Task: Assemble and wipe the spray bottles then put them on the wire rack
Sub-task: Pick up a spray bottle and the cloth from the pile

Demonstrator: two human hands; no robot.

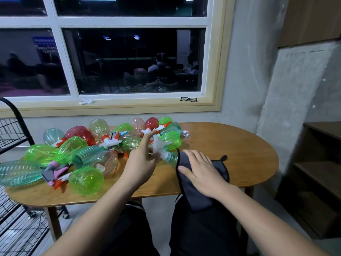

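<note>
Spray bottle, the pale teal one being worked on, lies on its side on the worktop near the front edge, just right of the pile. Its white trigger head points toward the window. The left hand grips it at the neck, thumb and lower fingers curled round the collar and the index finger sticking straight up; blur hides the exact hold. The right hand lies flat on the dark cloth, its fingers straight and pressing the cloth down over the bottle's body. The cloth's tail hangs off the worktop's edge.

This looks like the wiping step. To do it well, I would keep the neck steady in the left hand and turn the bottle under the cloth, so that the ribs all round are covered. The collar should be checked for tightness before the bottle goes to the rack.

One bottle is in hand and one cloth is in use. The pile holds about sixteen bottles: six or seven green, four teal, two or three red and three pale pink or clear. They overlap, so the count is not exact. One black wire rack stands at the left. One pair of glasses rests on the windowsill.
</note>
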